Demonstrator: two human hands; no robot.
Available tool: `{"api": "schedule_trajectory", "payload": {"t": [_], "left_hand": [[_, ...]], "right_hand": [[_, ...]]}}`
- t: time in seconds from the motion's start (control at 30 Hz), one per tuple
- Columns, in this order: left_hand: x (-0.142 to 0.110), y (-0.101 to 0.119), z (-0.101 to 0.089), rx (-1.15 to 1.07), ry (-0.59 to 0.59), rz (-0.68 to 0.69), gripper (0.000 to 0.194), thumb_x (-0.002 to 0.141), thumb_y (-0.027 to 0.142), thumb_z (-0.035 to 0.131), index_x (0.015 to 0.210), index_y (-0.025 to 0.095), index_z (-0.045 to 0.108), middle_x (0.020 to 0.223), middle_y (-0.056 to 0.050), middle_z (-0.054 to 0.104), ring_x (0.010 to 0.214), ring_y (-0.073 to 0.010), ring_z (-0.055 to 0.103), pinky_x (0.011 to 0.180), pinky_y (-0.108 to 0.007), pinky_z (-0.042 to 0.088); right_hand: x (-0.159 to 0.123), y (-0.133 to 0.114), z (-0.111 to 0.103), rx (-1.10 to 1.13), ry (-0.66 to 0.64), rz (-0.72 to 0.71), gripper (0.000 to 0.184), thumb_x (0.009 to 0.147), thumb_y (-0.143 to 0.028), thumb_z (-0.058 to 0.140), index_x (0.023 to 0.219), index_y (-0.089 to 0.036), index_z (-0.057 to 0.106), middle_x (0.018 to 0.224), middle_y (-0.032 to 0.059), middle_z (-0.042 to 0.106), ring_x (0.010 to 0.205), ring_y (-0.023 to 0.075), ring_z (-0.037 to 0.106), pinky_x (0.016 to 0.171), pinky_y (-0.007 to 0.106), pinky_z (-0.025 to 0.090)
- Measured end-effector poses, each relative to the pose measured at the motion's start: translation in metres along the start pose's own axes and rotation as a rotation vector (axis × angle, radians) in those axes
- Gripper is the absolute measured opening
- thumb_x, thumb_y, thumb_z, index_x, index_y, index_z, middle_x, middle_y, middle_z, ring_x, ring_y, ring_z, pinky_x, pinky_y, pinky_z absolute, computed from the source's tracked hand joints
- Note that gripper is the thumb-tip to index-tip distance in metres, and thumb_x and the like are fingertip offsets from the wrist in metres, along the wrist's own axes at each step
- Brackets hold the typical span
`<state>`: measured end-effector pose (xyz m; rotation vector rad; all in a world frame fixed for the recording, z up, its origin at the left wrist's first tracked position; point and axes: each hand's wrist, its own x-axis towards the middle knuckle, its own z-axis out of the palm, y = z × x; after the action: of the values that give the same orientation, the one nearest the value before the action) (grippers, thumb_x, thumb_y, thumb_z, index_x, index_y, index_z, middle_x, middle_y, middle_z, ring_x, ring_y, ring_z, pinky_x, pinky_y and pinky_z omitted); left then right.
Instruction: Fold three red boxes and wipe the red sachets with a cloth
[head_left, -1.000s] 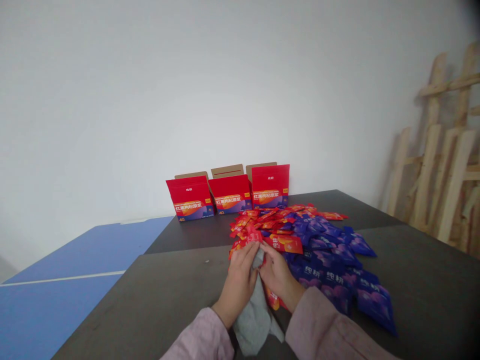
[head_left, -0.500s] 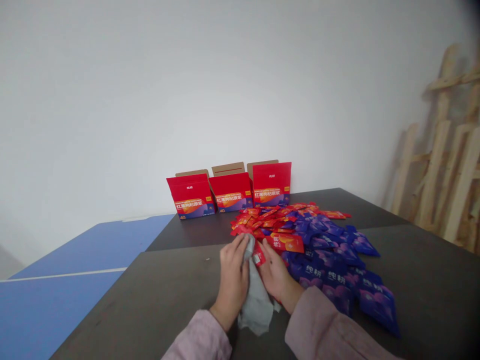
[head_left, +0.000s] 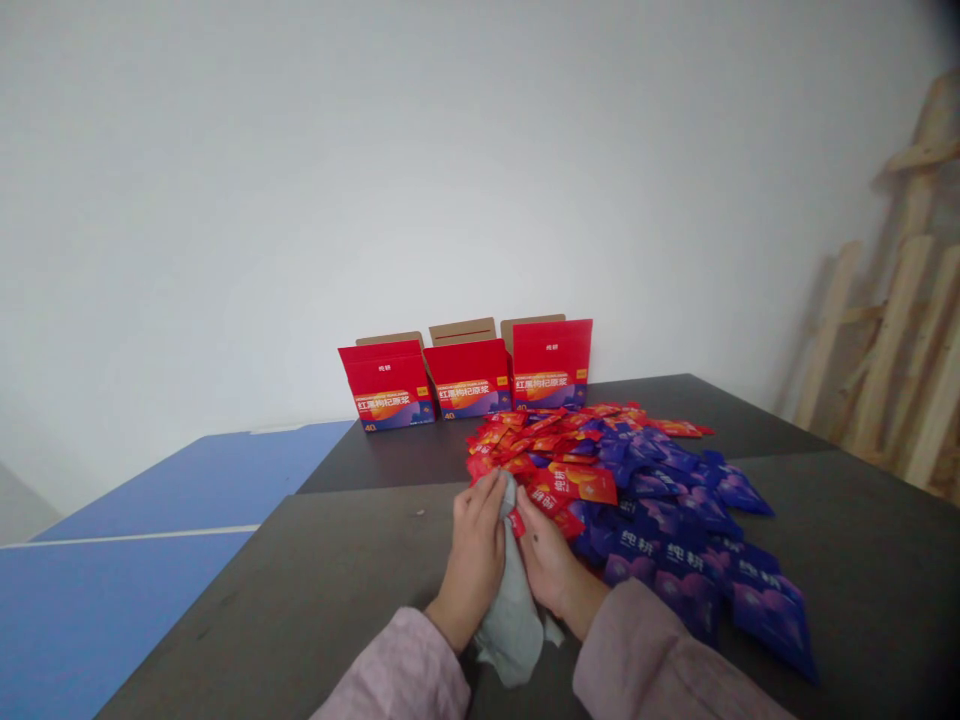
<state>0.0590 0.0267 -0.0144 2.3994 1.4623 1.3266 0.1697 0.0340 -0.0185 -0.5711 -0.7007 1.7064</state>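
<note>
Between my two hands a light grey cloth [head_left: 513, 610] hangs down to the table. My left hand [head_left: 477, 545] is closed on the cloth. Opposite it, my right hand [head_left: 551, 552] is curled around a red sachet [head_left: 517, 523], pressing it against the cloth; only a small red corner shows between the palms. Just beyond and to the right lies a heap of red sachets [head_left: 577, 484], mixed with purple-blue sachets [head_left: 686, 570] that spread towards the right front.
Three red cartons with raised flaps, a left carton [head_left: 390, 392], a middle carton [head_left: 471, 380] and a right carton [head_left: 553, 365], stand at the back of the dark table [head_left: 360, 570]. A blue table [head_left: 172, 500] adjoins on the left. Wooden frames [head_left: 900, 330] lean at the right wall.
My hands have come closer together around the red sachet, and less of it shows now. The whole view has shifted slightly; cartons and heap lie as before.
</note>
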Motion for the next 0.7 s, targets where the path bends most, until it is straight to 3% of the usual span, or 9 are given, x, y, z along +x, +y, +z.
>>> {"api": "schedule_trajectory", "payload": {"t": [0.13,0.23,0.33,0.53,0.7], "left_hand": [[0.002,0.009,0.002,-0.032,-0.049,0.062,0.055,0.096,0.011,0.042,0.148,0.027,0.047,0.15,-0.007,0.053,0.133,-0.0238,0.045,0.112,-0.048,0.04],[0.013,-0.006,-0.003,-0.04,0.07,-0.078,0.053,0.095,0.012,0.042,0.145,0.025,0.051,0.148,-0.008,0.054,0.131,-0.024,0.048,0.113,-0.047,0.04],[0.018,-0.026,-0.008,-0.095,0.154,-0.264,0.049,0.093,0.014,0.043,0.139,0.022,0.057,0.143,-0.008,0.059,0.131,-0.0248,0.051,0.115,-0.045,0.038],[0.013,-0.033,-0.007,-0.355,0.122,-0.432,0.046,0.09,0.02,0.05,0.134,0.023,0.062,0.14,-0.006,0.063,0.129,-0.0246,0.057,0.115,-0.041,0.04],[0.016,-0.028,-0.013,-0.397,0.194,-0.45,0.043,0.09,0.016,0.049,0.131,0.017,0.063,0.135,-0.01,0.066,0.127,-0.0234,0.06,0.114,-0.043,0.042]], "right_hand": [[0.002,-0.006,-0.003,0.023,0.02,-0.008,0.043,0.082,-0.062,0.064,0.099,-0.024,0.074,0.092,0.0057,0.077,0.11,0.0269,0.067,0.097,0.044,0.051],[-0.001,-0.005,-0.001,0.043,-0.034,0.089,0.038,0.083,-0.055,0.066,0.099,-0.022,0.075,0.094,0.0075,0.078,0.111,0.0283,0.067,0.096,0.046,0.052],[-0.005,0.0,0.001,0.04,-0.05,0.065,0.029,0.076,-0.037,0.078,0.101,-0.022,0.076,0.1,0.0066,0.078,0.111,0.0265,0.067,0.101,0.042,0.049],[-0.002,0.0,0.0,0.034,-0.002,-0.038,0.059,0.058,-0.011,0.085,0.114,-0.024,0.072,0.114,0.0058,0.076,0.105,0.0235,0.07,0.097,0.039,0.051],[0.002,-0.007,-0.007,0.028,0.142,-0.012,0.056,0.053,-0.017,0.088,0.106,-0.02,0.071,0.095,0.0062,0.078,0.085,0.0256,0.073,0.083,0.041,0.055]]}}
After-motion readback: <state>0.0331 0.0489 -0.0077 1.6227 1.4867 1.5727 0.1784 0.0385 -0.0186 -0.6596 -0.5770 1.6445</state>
